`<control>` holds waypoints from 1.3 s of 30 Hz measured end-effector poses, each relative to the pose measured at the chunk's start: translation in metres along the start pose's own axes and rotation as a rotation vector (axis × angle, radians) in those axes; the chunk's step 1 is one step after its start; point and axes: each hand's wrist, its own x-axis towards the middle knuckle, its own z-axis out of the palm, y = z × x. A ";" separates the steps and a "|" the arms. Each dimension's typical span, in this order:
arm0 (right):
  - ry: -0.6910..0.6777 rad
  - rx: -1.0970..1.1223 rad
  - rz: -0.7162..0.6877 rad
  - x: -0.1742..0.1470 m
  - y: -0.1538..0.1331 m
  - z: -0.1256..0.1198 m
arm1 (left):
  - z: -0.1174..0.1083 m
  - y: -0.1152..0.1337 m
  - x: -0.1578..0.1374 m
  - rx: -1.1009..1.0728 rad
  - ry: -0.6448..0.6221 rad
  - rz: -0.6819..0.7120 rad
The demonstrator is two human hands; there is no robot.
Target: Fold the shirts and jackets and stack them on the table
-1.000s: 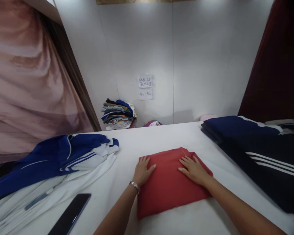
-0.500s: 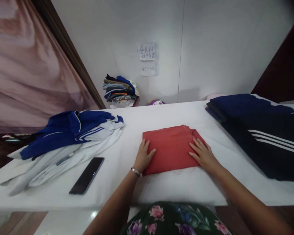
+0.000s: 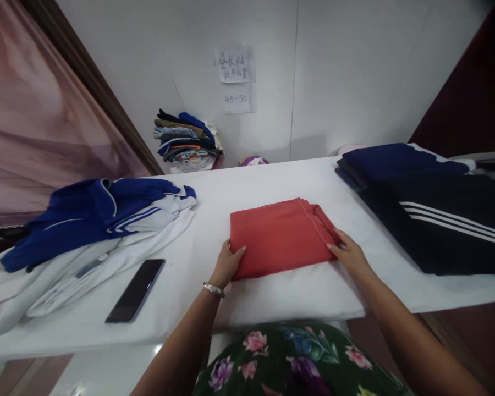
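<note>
A folded red garment (image 3: 278,236) lies flat on the white-covered table (image 3: 214,198) in front of me. My left hand (image 3: 227,263) grips its left edge, thumb on top and fingers tucked underneath. At the opposite side my right hand (image 3: 350,252) holds the right edge in the same way, thumb above and fingertips hidden below the cloth. Whether the garment is a jacket or something else, I cannot tell from its folds.
Left lies a blue and white jacket (image 3: 94,209), with a phone (image 3: 136,290) nearer me. Dark folded clothes with white stripes (image 3: 437,220) are stacked right. Behind the table's far edge stands a pile of folded clothes (image 3: 187,140), below paper notes (image 3: 236,66) on the wall.
Both hands have gone from lying flat on top of the red garment to gripping its left and right edges. The view has shifted slightly.
</note>
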 end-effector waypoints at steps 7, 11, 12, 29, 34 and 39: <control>0.004 -0.228 -0.088 -0.009 -0.003 -0.004 | -0.005 -0.008 -0.004 0.148 -0.037 0.049; 0.028 -0.508 -0.355 -0.019 -0.026 -0.005 | -0.001 -0.014 -0.014 0.391 0.081 0.280; 0.010 -0.550 -0.435 -0.022 -0.033 -0.002 | 0.001 -0.014 -0.017 0.449 0.127 0.378; -0.315 -0.762 -0.492 0.005 -0.078 0.042 | 0.012 0.005 -0.003 0.701 0.062 0.534; -0.480 -0.836 -0.395 0.048 -0.085 0.080 | 0.026 0.018 0.026 0.795 0.034 0.491; -0.531 -0.830 -0.358 0.058 -0.070 0.088 | 0.032 0.006 0.030 0.750 0.057 0.473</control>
